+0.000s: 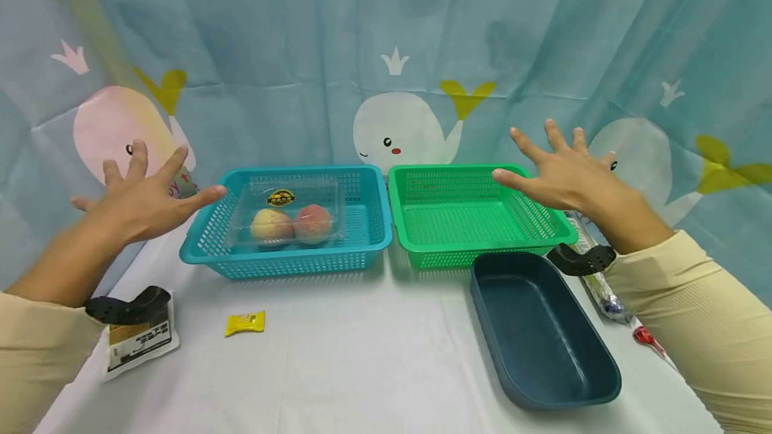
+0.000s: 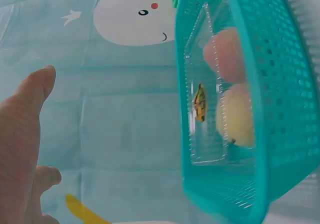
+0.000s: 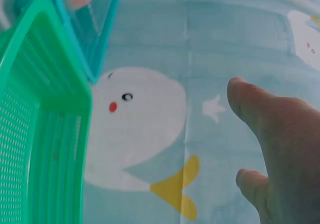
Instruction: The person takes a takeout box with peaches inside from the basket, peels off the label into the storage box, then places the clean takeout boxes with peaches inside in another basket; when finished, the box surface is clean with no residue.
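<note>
Fingers spread, my left hand (image 1: 141, 203) is raised in the air beside the left end of a blue basket (image 1: 289, 263); it holds nothing. Inside that basket lies a clear plastic box (image 1: 338, 209) with two peaches (image 1: 312, 224) in it and a black and gold label on its lid. My right hand (image 1: 569, 176), also spread and holding nothing, hovers above the right part of a green basket (image 1: 452, 220). No items show in the green basket. The left wrist view shows the peaches (image 2: 237, 115) through the box's clear wall.
A dark blue tray (image 1: 537, 333) stands in front of the green basket. A small yellow wrapped packet (image 1: 245, 323) lies front left, and a white and brown pouch (image 1: 141, 340) sits under my left wrist. Beside my right forearm lie a red lollipop (image 1: 644, 335) and a clear packet (image 1: 612, 303).
</note>
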Motion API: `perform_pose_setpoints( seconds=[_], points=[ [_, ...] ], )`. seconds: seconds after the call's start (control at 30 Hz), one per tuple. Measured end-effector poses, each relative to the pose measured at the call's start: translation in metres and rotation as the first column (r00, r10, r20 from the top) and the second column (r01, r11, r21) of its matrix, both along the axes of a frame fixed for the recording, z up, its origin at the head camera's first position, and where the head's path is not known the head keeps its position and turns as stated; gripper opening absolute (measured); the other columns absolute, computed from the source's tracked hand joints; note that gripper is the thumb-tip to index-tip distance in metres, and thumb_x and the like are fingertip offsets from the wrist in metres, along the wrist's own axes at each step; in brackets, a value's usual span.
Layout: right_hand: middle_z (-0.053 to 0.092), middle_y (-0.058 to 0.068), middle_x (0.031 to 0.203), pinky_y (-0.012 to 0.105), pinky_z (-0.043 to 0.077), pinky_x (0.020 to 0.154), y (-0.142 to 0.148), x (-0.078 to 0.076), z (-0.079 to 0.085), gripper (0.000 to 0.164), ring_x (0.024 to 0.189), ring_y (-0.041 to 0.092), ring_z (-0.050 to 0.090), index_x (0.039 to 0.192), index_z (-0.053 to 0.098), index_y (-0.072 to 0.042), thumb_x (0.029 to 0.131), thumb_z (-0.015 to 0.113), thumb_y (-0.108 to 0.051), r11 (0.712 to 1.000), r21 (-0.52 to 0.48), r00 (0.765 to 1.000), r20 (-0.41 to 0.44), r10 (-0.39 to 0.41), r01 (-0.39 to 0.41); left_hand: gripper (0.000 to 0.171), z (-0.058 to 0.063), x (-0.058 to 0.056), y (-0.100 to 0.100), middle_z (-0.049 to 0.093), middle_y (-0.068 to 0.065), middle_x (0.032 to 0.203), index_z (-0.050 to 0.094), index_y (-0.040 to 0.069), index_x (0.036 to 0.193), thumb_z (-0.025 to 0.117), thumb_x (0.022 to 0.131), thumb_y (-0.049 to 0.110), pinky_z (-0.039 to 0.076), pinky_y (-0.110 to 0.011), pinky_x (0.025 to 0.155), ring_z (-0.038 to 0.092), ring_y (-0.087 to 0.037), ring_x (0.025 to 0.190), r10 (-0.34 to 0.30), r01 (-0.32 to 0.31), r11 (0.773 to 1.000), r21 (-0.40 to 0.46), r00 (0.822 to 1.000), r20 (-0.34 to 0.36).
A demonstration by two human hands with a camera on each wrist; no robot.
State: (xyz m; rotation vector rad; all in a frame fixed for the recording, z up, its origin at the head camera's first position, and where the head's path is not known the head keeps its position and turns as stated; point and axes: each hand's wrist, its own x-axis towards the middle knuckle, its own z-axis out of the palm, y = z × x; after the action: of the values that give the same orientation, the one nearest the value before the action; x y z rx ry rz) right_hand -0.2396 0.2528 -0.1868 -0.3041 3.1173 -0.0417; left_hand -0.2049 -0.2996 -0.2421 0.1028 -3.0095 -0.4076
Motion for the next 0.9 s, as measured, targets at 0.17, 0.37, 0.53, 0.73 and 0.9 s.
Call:
perform_pose_setpoints(
  seconds=[0.17,0.37,0.53,0.73,0.9],
  points=[
    [-0.024,0.015,0.155,0.085,-0.006,0.082,-0.016,-0.004,0.0,0.088,0.132,0.056,-0.02,0.153,-0.007,-0.038,0.085,0.027,-0.081,0.999,-0.027,1.0,-0.006,0.031,-0.031,0.101,-0.013,0.003,-0.001,-0.032,-0.028,0.146,0.001,0.016,0.155,0.041,0.085,0.076,-0.007,-0.089,0.068,-0.022,-0.065,0.125,-0.018,0.018,1.0,0.019,1.0,-0.003],
    [-0.019,0.014,0.157,0.084,-0.004,0.086,-0.031,-0.01,-0.005,0.088,0.134,0.054,-0.017,0.153,-0.006,-0.04,0.084,0.028,-0.082,0.998,-0.041,0.997,-0.045,0.054,-0.056,0.101,-0.029,0.005,0.004,-0.028,-0.029,0.147,-0.001,0.017,0.155,0.041,0.085,0.077,-0.005,-0.089,0.07,-0.018,-0.067,0.124,-0.024,0.024,1.0,0.015,1.0,-0.015],
    [-0.017,0.013,0.158,0.083,-0.003,0.089,-0.039,-0.015,-0.01,0.087,0.136,0.052,-0.016,0.153,-0.006,-0.041,0.083,0.028,-0.082,0.996,-0.051,0.996,-0.062,0.071,-0.074,0.101,-0.04,0.007,0.005,-0.027,-0.03,0.148,-0.002,0.018,0.155,0.042,0.085,0.076,-0.005,-0.089,0.07,-0.02,-0.067,0.124,-0.02,0.02,0.999,0.025,1.0,-0.022],
    [-0.014,0.014,0.158,0.082,0.0,0.091,-0.047,-0.021,-0.015,0.087,0.137,0.052,-0.012,0.153,-0.005,-0.04,0.084,0.028,-0.082,0.993,-0.061,0.993,-0.072,0.093,-0.098,0.097,-0.052,0.01,0.004,-0.026,-0.028,0.149,0.001,0.018,0.155,0.042,0.087,0.073,-0.004,-0.089,0.069,-0.018,-0.066,0.125,-0.03,0.031,0.998,0.047,0.999,-0.026],
    [-0.013,0.013,0.159,0.081,0.002,0.093,-0.056,-0.027,-0.021,0.086,0.139,0.05,-0.008,0.152,-0.005,-0.042,0.083,0.029,-0.082,0.99,-0.076,0.99,-0.084,0.112,-0.118,0.095,-0.061,0.011,0.0,-0.027,-0.028,0.149,0.001,0.018,0.156,0.04,0.088,0.072,-0.002,-0.089,0.07,-0.019,-0.065,0.126,-0.017,0.018,0.998,0.057,1.0,-0.021]
  ],
)
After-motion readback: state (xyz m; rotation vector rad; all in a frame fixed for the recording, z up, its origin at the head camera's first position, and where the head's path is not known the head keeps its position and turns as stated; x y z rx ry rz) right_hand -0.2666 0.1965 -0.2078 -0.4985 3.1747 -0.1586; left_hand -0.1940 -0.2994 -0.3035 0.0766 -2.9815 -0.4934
